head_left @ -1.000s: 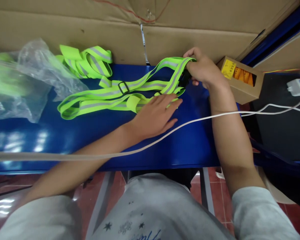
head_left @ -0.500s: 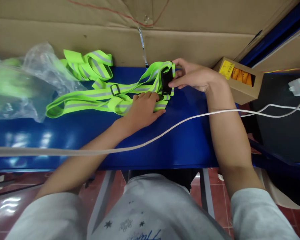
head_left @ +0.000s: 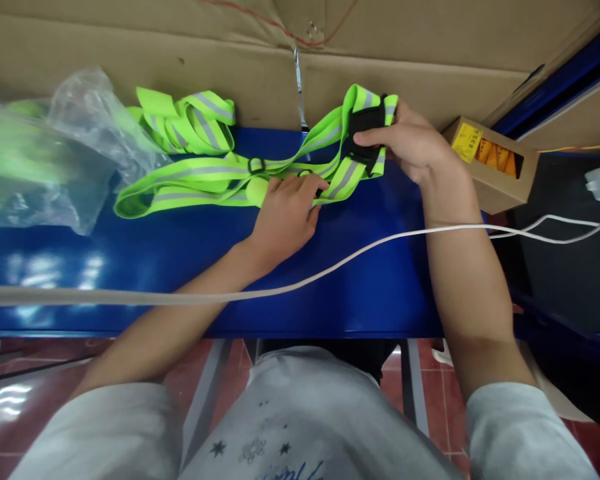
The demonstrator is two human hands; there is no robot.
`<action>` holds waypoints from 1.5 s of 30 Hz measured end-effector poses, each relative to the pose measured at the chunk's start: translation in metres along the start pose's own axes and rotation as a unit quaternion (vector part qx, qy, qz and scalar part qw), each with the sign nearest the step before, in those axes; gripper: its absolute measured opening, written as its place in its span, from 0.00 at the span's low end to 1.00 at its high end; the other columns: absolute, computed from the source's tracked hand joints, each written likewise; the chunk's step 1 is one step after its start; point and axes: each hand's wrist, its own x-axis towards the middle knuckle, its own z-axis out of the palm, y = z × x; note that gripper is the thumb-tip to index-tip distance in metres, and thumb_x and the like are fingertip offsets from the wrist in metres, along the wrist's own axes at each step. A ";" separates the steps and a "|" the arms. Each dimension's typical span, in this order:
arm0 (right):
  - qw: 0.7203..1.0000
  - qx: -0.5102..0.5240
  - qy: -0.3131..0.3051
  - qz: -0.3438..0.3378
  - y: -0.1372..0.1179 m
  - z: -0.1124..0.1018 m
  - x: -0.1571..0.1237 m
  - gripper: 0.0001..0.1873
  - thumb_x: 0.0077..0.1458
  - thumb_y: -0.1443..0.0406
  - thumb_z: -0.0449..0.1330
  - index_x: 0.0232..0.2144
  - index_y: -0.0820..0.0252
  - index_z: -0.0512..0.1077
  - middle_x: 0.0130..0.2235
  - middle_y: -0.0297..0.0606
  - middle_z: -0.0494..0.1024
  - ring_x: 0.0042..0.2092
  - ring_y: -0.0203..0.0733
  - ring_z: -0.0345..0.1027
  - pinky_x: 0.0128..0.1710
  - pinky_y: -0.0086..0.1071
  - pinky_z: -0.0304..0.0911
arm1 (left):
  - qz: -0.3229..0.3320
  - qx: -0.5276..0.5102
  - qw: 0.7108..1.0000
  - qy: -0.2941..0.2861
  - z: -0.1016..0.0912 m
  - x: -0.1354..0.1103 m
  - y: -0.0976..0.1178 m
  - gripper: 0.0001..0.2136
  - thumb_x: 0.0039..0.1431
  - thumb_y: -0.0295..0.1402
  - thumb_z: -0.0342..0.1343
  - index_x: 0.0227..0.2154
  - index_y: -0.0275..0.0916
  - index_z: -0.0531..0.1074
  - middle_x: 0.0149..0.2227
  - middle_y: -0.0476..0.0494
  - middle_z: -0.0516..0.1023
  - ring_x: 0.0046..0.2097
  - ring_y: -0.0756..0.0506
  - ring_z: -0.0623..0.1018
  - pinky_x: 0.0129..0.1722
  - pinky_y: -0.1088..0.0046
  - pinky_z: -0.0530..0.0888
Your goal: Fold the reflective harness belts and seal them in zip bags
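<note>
A neon-yellow reflective harness (head_left: 195,175) with grey stripes lies stretched along the blue table (head_left: 360,280). My right hand (head_left: 414,139) grips its right end, thumb on the black buckle piece (head_left: 367,132), with the fingers behind the straps. My left hand (head_left: 291,210) is closed over the lower straps near the middle, thumb and index finger around a small black part that is mostly hidden. A black slider (head_left: 256,165) sits on the strap left of that hand. Behind lies a second bundle of the same strap (head_left: 200,120).
Clear plastic bags (head_left: 40,167) with neon-yellow material inside lie at the left. A cardboard box (head_left: 500,190) with orange contents stands at the right. A white cable (head_left: 380,240) crosses in front of both forearms. Cardboard sheeting (head_left: 410,40) lines the back.
My right hand has moved right and lifted the buckle end, pulling the straps into a wider loop. My left hand has closed more on the lower straps.
</note>
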 end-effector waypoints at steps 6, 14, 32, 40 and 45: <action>0.997 -0.007 0.072 -0.026 0.005 -0.002 0.007 0.19 0.46 0.75 0.68 0.37 0.53 0.68 0.37 0.28 0.80 0.41 0.40 0.74 0.37 0.32 0.72 | 0.105 0.100 0.989 -0.033 0.007 -0.005 0.006 0.21 0.74 0.26 0.37 0.51 0.41 0.77 0.44 0.33 0.79 0.52 0.33 0.78 0.53 0.47 0.71; 0.995 0.000 0.096 -0.023 0.003 -0.009 0.008 0.21 0.46 0.72 0.70 0.39 0.51 0.67 0.41 0.28 0.80 0.41 0.38 0.73 0.38 0.32 0.70 | 0.086 0.140 0.986 -0.036 -0.003 -0.016 0.021 0.25 0.73 0.26 0.36 0.64 0.39 0.71 0.45 0.31 0.80 0.55 0.29 0.76 0.60 0.36 0.65; 0.995 0.026 -0.069 -0.060 -0.012 -0.004 -0.013 0.12 0.57 0.72 0.67 0.39 0.53 0.71 0.33 0.29 0.77 0.35 0.34 0.70 0.31 0.27 0.60 | 0.063 -0.094 0.994 -0.003 0.011 0.000 0.002 0.16 0.73 0.29 0.42 0.51 0.37 0.75 0.49 0.38 0.82 0.51 0.38 0.80 0.53 0.58 0.71; 0.978 0.003 -0.190 -0.091 -0.015 -0.005 -0.024 0.28 0.51 0.55 0.74 0.54 0.45 0.74 0.41 0.33 0.83 0.48 0.43 0.77 0.47 0.35 0.70 | 0.001 -0.448 0.893 0.045 0.017 0.008 -0.006 0.22 0.66 0.48 0.62 0.55 0.41 0.71 0.51 0.40 0.80 0.48 0.41 0.81 0.49 0.63 0.79; 0.970 -0.010 -0.219 -0.103 -0.021 0.001 -0.029 0.28 0.51 0.59 0.72 0.55 0.45 0.74 0.42 0.33 0.85 0.48 0.44 0.78 0.54 0.37 0.70 | -0.036 -0.579 0.807 0.107 0.011 0.014 -0.011 0.21 0.59 0.52 0.69 0.45 0.43 0.73 0.51 0.47 0.81 0.55 0.42 0.80 0.59 0.58 0.78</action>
